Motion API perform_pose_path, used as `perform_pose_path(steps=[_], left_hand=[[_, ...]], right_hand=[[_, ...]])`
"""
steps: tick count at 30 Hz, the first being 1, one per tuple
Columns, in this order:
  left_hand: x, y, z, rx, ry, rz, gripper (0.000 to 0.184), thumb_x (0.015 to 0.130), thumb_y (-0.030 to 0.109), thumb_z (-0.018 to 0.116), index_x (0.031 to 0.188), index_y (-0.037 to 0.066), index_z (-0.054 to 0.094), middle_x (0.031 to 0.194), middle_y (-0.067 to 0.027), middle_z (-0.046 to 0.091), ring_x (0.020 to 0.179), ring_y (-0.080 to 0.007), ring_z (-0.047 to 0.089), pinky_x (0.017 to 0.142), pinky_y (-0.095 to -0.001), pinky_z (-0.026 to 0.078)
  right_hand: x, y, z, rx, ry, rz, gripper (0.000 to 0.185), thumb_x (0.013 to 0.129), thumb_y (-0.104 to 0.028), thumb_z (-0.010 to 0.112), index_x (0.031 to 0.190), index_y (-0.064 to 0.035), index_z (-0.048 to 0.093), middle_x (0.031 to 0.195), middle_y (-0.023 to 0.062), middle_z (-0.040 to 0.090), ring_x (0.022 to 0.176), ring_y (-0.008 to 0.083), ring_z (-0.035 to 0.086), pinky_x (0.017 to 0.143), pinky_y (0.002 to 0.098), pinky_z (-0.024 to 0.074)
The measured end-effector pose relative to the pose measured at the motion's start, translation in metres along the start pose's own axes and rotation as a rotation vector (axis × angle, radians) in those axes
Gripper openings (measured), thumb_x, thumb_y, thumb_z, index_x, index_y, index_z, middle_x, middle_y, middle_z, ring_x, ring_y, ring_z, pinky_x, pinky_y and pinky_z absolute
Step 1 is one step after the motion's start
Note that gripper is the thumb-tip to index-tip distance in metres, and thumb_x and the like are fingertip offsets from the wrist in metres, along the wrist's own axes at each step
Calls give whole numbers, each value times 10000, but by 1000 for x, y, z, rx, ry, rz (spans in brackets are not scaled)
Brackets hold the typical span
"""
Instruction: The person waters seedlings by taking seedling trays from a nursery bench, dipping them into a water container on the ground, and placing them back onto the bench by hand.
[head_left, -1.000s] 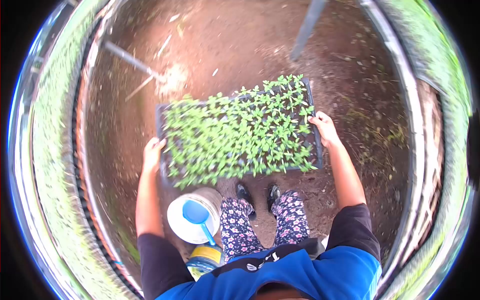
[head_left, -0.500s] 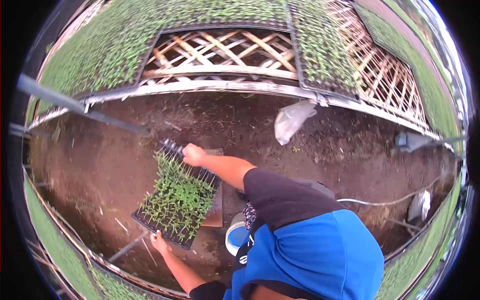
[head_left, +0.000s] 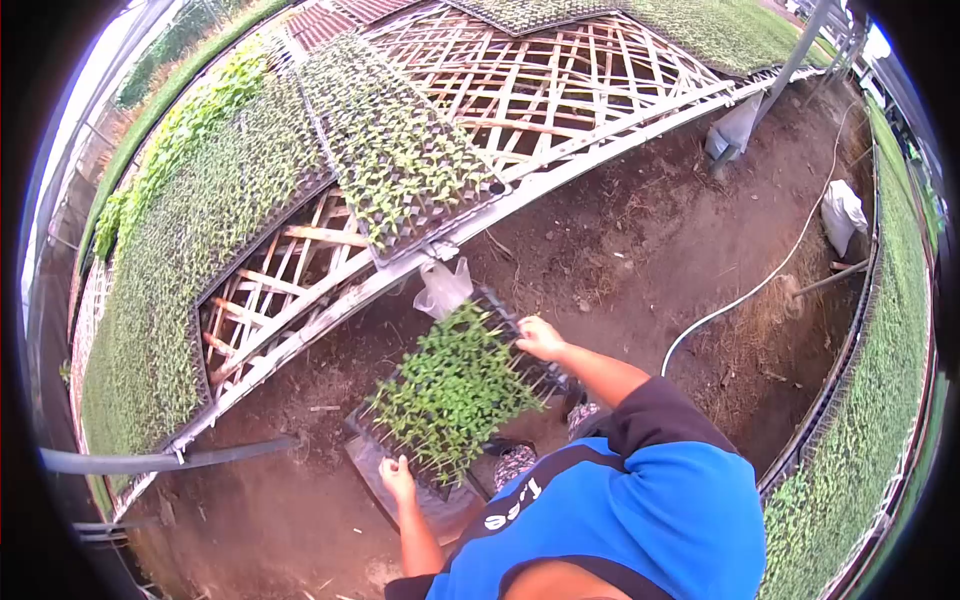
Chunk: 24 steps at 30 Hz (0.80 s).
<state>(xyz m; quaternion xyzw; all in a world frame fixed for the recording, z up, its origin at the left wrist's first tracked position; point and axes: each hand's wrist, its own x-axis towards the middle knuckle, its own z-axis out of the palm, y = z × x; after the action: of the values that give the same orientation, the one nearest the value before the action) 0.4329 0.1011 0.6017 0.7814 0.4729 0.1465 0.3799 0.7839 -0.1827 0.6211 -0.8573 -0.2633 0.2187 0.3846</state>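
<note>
A dark seedling tray (head_left: 555,376) crowded with leafy green seedlings (head_left: 455,385) is in front of my body, low over the ground. My right hand (head_left: 541,339) is closed on the tray's far right edge. At the near left edge my left hand (head_left: 398,480) is also closed on the tray, its fingers partly hidden by the rim and leaves. Under the tray's near left side a flat brownish panel (head_left: 455,505) shows. The plants cover most of the tray's cells.
A slatted bench (head_left: 560,85) carries more seedling trays (head_left: 400,150) ahead. A whitish plastic bag (head_left: 443,288) lies by its edge. To the right are a pale hose (head_left: 740,295), a white sack (head_left: 843,215) and another bed of seedlings (head_left: 850,430). A grey pole (head_left: 165,460) juts in at left.
My view has swung to the right, with my body and the tray turned along. The tray now lies nearer the bench and the plastic bag, and both hands have stayed on it.
</note>
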Motion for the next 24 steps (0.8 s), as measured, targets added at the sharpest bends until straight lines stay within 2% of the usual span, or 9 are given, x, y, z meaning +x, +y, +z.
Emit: perform_pose_path(steps=[3,5,7,9,14,17,19,21,24], left_hand=[[2,83,108,5,-145,142,289,655,96,651,594,21,379,872,-167,502,930,-285,476,772,-324,362],[-6,155,171,-101,-317,199,280,649,96,643,597,16,380,876,-169,513,912,-273,494,757,-320,376],[-12,231,228,-72,-464,391,281,655,117,625,608,16,368,777,-153,505,789,-270,497,702,-330,395],[-23,314,271,-77,-603,452,264,664,142,607,612,29,374,629,-113,444,606,-248,461,573,-338,381],[-18,492,324,-283,-778,563,266,685,192,602,650,35,390,563,-33,392,572,-112,369,532,-280,355],[32,586,334,-222,-728,742,243,667,163,622,665,31,418,578,-30,427,576,-112,388,537,-275,360],[76,652,326,-205,-686,819,225,682,176,627,699,12,474,637,-53,497,627,-127,450,569,-296,383],[121,719,306,-19,-508,1090,239,687,201,629,759,4,515,649,-107,524,615,-189,499,602,-317,404],[191,801,296,217,-220,1256,283,700,257,610,864,36,543,778,-140,585,747,-283,562,660,-360,428]], right_hand=[[-57,85,-95,-30,265,165,243,618,-216,595,597,-10,467,983,161,506,949,271,473,795,330,397],[-101,124,-164,-53,312,350,216,631,-188,597,619,-9,476,950,143,521,924,244,486,788,307,398],[-150,143,-221,11,623,367,206,659,-159,595,632,-6,460,860,91,536,827,187,505,730,276,406],[-191,176,-272,35,860,360,243,640,-148,589,589,-47,374,599,29,383,581,132,387,522,281,342],[-255,114,-395,325,1010,473,238,728,-73,557,604,-125,360,600,-76,326,561,29,283,486,195,240],[-252,85,-426,518,1140,373,241,748,-81,560,602,-138,376,600,-78,370,549,24,313,497,184,262],[-223,68,-436,773,1158,256,218,741,-62,570,615,-129,405,637,-48,470,563,41,411,516,188,331],[-174,42,-440,928,1154,174,207,735,-49,574,624,-125,416,642,-42,477,565,54,420,509,197,337],[-79,18,-439,1056,1081,86,198,733,-51,577,635,-119,419,658,-35,480,590,60,445,523,203,366]])
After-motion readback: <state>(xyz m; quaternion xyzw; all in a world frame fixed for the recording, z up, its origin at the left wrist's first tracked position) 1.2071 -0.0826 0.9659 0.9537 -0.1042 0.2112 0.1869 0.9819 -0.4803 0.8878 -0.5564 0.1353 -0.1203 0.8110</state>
